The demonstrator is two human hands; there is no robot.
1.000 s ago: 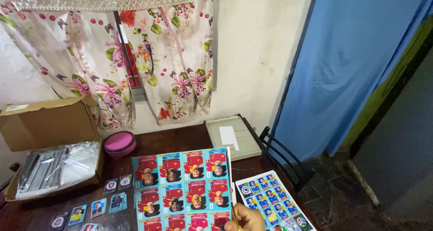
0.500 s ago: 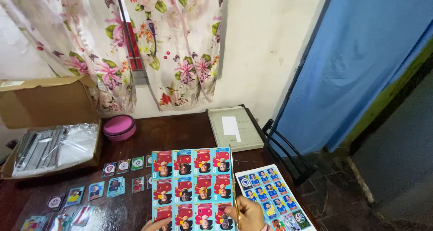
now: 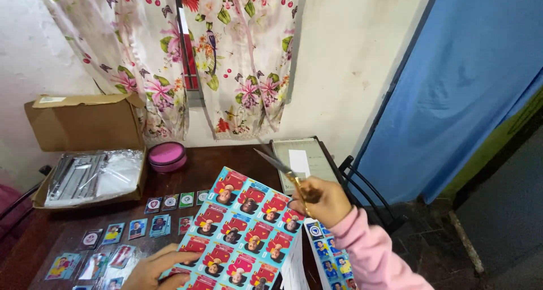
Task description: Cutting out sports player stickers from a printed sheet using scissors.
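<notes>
Gripping scissors [image 3: 281, 170], right hand [image 3: 321, 202] fingers curl shut; left hand [image 3: 155, 267] fingers spread on card sheet [image 3: 240, 233].

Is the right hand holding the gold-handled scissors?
Yes, the right hand grips the gold-handled scissors above the sheet of red and blue picture cards.

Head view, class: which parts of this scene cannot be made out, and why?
- Scissors: handles hidden inside the right hand.
- Card sheet: lower part cut off by the bottom edge.
- Left hand: wrist cut off by the bottom edge.
- Cardboard box: contents blurred under glossy plastic.
</notes>
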